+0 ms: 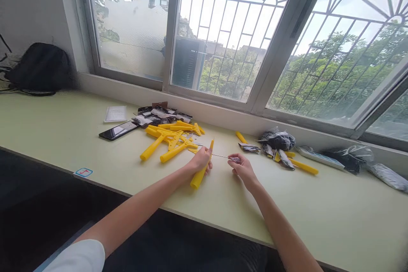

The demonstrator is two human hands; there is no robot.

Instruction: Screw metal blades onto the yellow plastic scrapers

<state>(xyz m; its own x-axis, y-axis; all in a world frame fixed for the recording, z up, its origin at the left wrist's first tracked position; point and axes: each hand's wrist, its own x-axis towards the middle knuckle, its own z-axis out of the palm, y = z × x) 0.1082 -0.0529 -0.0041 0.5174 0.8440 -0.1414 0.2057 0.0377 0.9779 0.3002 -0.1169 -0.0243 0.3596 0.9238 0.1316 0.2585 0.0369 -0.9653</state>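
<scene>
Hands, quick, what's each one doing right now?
Left hand: closed around a yellow tool handle.
Right hand: pinching a small dark piece; what it is cannot be told.

Black phone (118, 130), white card (115, 114), black backpack (40, 68), blue sticker (83, 172), black bags (277, 140) by the window.

1 phone (118, 130), 1 backpack (40, 68), 2 hands (200, 160)

I am reaching both bare forearms forward and inward, so my hands are sitting near each other. My left hand (200, 160) is curling closed in a fist-like grip, while my right hand (242, 168) is pinching with thumb and fingertips, wrist slightly bent.
</scene>
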